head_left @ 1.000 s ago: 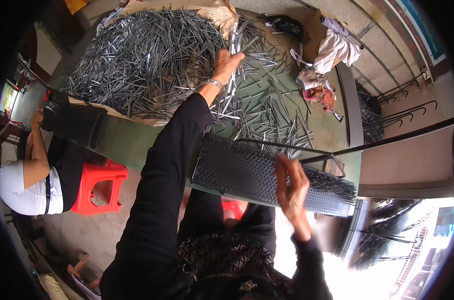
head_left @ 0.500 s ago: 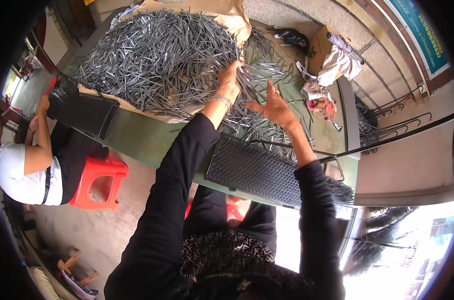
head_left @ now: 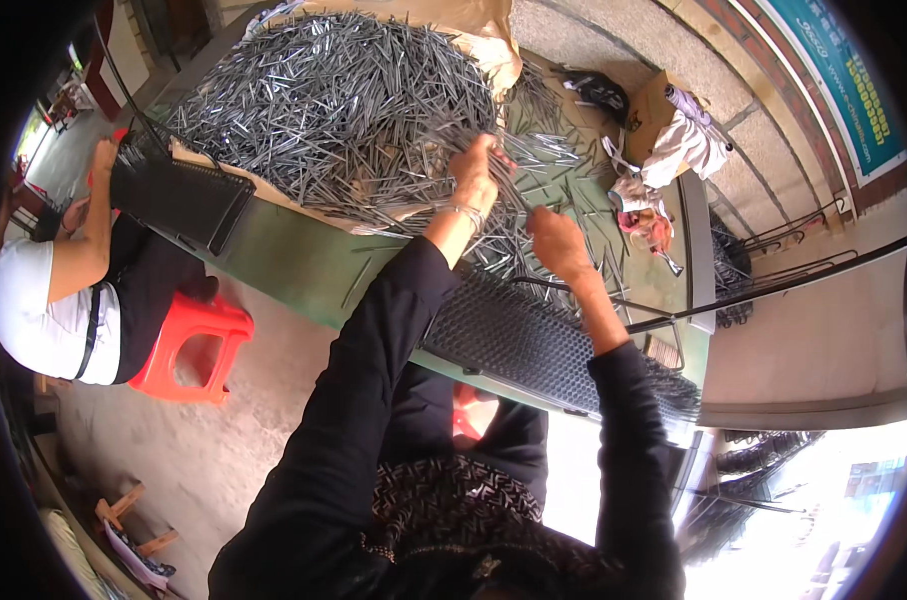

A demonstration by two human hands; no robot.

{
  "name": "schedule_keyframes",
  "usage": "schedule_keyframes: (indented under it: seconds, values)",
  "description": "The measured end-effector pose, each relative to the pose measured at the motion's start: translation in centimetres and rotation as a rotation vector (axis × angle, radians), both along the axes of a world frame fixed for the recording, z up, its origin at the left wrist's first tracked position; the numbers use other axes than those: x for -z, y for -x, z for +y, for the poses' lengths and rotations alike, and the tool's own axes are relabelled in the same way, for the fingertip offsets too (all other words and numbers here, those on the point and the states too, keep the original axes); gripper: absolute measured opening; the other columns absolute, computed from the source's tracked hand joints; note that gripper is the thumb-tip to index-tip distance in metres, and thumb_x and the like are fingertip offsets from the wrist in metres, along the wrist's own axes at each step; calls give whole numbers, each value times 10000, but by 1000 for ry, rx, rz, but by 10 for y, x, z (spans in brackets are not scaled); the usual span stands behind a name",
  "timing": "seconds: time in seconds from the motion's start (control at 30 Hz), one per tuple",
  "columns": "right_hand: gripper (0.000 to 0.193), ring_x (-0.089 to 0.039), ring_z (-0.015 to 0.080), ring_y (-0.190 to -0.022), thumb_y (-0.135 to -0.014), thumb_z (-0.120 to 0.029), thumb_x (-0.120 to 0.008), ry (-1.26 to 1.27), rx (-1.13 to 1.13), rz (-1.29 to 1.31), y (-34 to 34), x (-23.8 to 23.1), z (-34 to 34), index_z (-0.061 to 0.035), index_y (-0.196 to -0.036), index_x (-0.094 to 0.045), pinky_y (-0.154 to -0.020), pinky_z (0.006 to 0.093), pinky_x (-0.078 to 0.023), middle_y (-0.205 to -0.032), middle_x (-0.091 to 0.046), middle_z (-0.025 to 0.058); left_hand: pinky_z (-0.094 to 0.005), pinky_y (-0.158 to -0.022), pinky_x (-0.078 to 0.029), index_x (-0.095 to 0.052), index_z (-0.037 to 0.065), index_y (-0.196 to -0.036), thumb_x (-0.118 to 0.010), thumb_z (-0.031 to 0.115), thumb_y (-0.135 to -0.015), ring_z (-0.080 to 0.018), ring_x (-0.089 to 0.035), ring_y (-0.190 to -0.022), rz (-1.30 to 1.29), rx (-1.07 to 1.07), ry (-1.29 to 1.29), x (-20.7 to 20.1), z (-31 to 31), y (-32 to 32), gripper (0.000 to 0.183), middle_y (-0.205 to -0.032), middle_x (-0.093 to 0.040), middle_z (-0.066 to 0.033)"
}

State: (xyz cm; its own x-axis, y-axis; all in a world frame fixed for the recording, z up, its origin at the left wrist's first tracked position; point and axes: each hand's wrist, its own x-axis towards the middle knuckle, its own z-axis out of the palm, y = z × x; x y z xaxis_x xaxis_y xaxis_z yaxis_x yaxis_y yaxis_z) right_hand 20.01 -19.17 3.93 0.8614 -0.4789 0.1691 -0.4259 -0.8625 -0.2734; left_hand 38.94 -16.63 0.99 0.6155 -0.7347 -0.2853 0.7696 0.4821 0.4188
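A large heap of thin dark grey sticks (head_left: pixel 324 110) lies on brown paper on the green table. At the heap's right side my left hand (head_left: pixel 477 175) is closed round a small bunch of these sticks, whose ends jut out past the fingers. To its right, a little nearer to me, my right hand (head_left: pixel 561 243) has its fingers curled together beside the bunch; what they hold, if anything, is hidden. Below both hands, at the table's near edge, rests a black tray-like panel (head_left: pixel 514 335) full of small holes, with loose sticks along its far side.
On the left a person in a white shirt (head_left: pixel 34 310) works at another black panel (head_left: pixel 179 200), beside a red stool (head_left: pixel 196 350). A cardboard box (head_left: pixel 654 110) with white cloth stands at the back right. A thin black rod (head_left: pixel 774 290) crosses on the right.
My right hand has gone from spread fingers to curled ones. My left hand has shifted slightly right and nearer, and its fingers have closed round sticks. The view has tilted slightly.
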Motion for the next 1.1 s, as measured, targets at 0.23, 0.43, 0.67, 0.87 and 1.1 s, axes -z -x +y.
schedule_keyframes:
  seconds: [0.23, 0.43, 0.67, 0.87, 1.1]
  values:
    - [253, -437, 93, -387, -983, -192, -461, -552, 80, -208, 11, -44, -6, -21, -857, -599, -382, 268, -326, -543, -537, 42, -326, -467, -491, -618, 46, -813, -757, 206, -818, -179, -572, -508, -133, 8, -146, -12, 35, -4, 212, -639, -593, -61]
    - [318, -681, 356, -708, -971, -275, -425, -299, 54, -64, -59, -22, 26, -43, -906, -632, -658, 457, -524, -731, -679, 182, -306, -622, -544, -660, -2, -991, -834, 354, -759, -163, -655, -712, -432, 150, -181, -6, 72, 26, 459, -881, -682, -62]
    - [418, -657, 390, -816, -997, -406, -368, -199, 2, 125, -88, -3, 50, -72, -1096, -600, -742, 482, -507, -738, -666, 224, -290, -619, -462, -664, -64, -837, -842, 262, -713, -125, -583, -696, -464, 19, -304, 18, 103, 7, 391, -803, -653, -65]
    - [698, -605, 278, -1083, -877, -415, -697, -365, -54, -595, -105, 15, 57, 37, -1337, -430, -887, 393, -475, -1168, -622, 242, -333, -618, -443, -692, 42, -898, -723, 264, -803, -117, -568, -675, -849, -138, -448, 18, 131, 11, 243, -753, -659, -17]
    - [458, -611, 158, -749, -855, -188, -706, -921, -17, -757, -117, 28, 114, 18, -1209, -502, -684, 309, -507, -863, -659, 87, -381, -761, -499, -611, 48, -1164, -677, 280, -839, -330, -675, -942, -1119, -335, -468, 58, 139, 39, 404, -963, -697, -183]
